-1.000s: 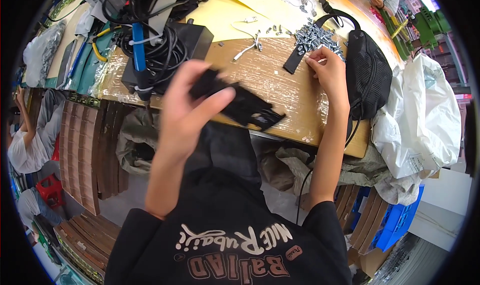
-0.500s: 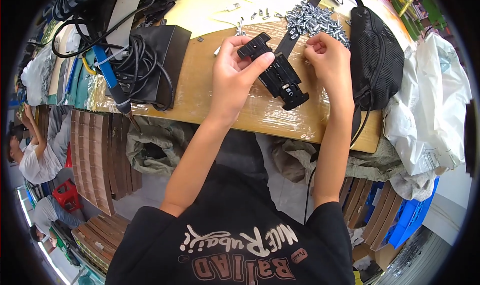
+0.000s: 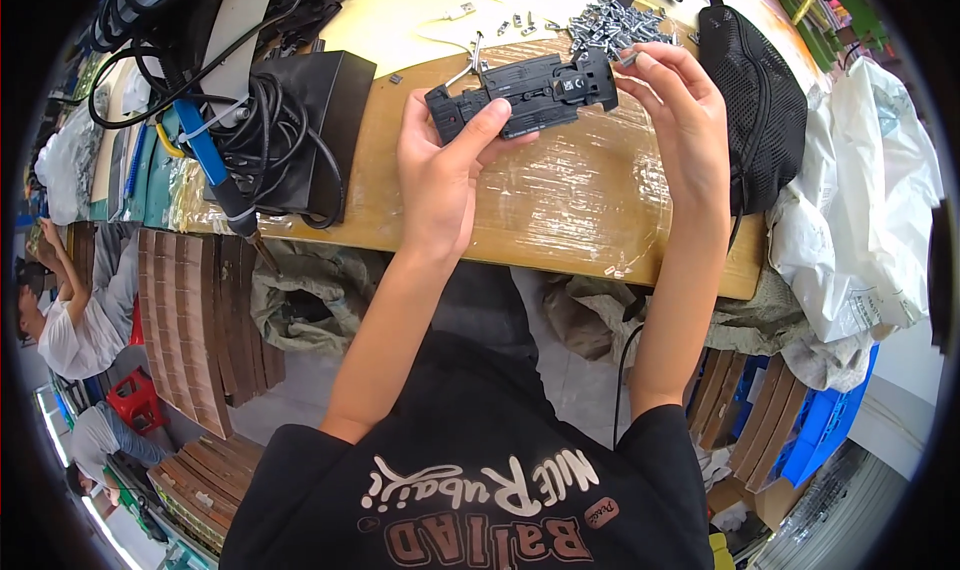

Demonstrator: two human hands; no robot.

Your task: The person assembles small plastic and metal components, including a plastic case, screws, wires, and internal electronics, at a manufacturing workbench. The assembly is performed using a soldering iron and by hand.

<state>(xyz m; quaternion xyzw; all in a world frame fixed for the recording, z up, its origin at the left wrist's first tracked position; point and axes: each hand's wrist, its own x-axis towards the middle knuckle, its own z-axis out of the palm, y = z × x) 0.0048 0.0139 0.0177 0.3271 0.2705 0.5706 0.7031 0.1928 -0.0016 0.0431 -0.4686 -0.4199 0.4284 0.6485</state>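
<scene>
1. Held above the desk (image 3: pixel 560 205), a black plastic part (image 3: pixel 530 95) now lies crosswise, roughly parallel to the near edge; half a second earlier it slanted, its right end pointing toward that edge.
2. The left hand (image 3: pixel 440 170) grips the part's left end, thumb pressed across the upper face and fingers underneath, the forearm rising from below.
3. The right hand (image 3: pixel 690 110), curled over the desk a half-second before, is now raised beside the part's right end. Its thumb and forefinger pinch a small metal piece (image 3: pixel 629 59); whether that piece touches the part cannot be told.
4. Between the hands and the desk's near edge stretches a bare, film-covered surface, open from side to side.
5. A black box (image 3: pixel 345 125) draped in cables closes off the desk's left side; a black mesh bag (image 3: pixel 752 110) lies along the right edge.
6. Beyond the part, toward the far edge, sit a heap of metal pieces (image 3: pixel 610 28) and a yellow sheet (image 3: pixel 425 10).
</scene>
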